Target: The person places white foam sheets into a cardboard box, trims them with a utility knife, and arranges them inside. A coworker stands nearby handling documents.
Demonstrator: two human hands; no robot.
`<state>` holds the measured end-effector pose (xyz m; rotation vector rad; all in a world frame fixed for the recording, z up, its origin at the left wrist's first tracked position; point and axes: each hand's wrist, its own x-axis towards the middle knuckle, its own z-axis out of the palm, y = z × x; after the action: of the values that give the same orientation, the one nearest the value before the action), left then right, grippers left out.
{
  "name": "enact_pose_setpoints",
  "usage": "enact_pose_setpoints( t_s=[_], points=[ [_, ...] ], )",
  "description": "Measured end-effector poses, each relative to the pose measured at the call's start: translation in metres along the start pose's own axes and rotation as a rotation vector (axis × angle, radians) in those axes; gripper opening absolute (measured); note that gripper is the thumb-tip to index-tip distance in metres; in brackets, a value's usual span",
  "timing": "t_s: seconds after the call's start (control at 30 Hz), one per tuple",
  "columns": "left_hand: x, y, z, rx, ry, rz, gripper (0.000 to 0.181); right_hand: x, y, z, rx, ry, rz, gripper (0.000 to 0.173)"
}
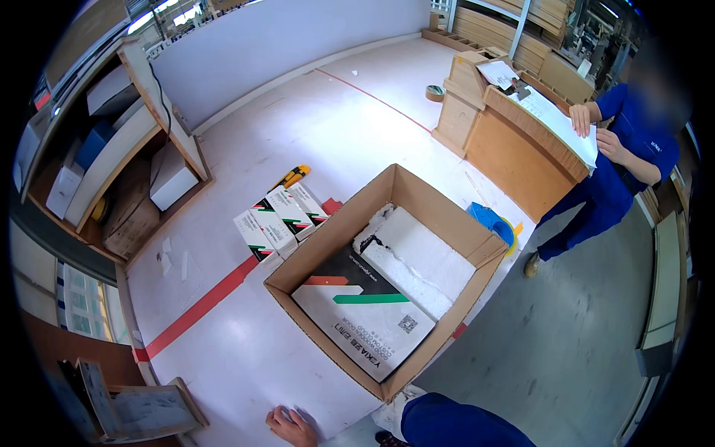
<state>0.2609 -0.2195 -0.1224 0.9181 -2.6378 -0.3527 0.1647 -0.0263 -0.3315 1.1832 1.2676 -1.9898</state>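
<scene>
My left hand (291,428) rests on the white tabletop (234,357) near its front edge, fingers loosely bent, with no object visible in it. My right hand is out of view. Before me stands an open cardboard carton (335,352), to the right of my left hand and farther back. Inside it lies a flat printed box (363,315) in white, black, green and orange. Beside that box sit white foam pieces (430,251) with rough, broken edges. Several small white printed boxes (279,220) are grouped just behind the carton's left side.
A yellow utility knife (291,176) lies behind the small boxes. A blue tape dispenser (491,220) is at the right edge. A co-worker (631,134) handles papers (550,120) on a wooden stand (519,151). Shelving (142,131) stands left; a tape roll (434,93) sits farther back.
</scene>
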Motion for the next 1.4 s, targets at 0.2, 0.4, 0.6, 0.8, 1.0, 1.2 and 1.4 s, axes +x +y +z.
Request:
enact_pose_setpoints(
  t_s=[0.2,0.4,0.6,0.8,1.0,1.2,1.4],
  points=[
    [0.001,-0.002,0.001,-0.001,-0.030,-0.020,0.038,-0.003,-0.002,-0.003,0.042,0.010,-0.014,0.036],
    [-0.007,-0.011,0.005,0.000,0.021,0.010,0.038,-0.013,-0.002,-0.013,0.047,-0.006,-0.033,0.033],
    [0.003,-0.006,0.000,-0.046,0.014,0.068,0.037,-0.029,0.009,-0.033,0.094,-0.043,-0.121,0.029],
    [0.003,-0.007,0.009,-0.175,0.037,0.041,0.032,-0.071,-0.025,-0.083,0.169,-0.194,-0.253,0.027],
    [-0.001,-0.011,0.009,-0.026,0.063,0.057,0.036,-0.166,-0.011,-0.179,0.265,-0.157,-0.253,0.029],
    [0.001,-0.020,0.019,-0.061,0.116,0.080,0.041,-0.220,0.036,-0.243,0.313,0.022,-0.211,0.035],
    [-0.047,-0.005,-0.025,-0.333,-0.017,0.416,0.040,-0.234,0.092,-0.276,0.495,0.147,-0.211,0.037]
  ],
)
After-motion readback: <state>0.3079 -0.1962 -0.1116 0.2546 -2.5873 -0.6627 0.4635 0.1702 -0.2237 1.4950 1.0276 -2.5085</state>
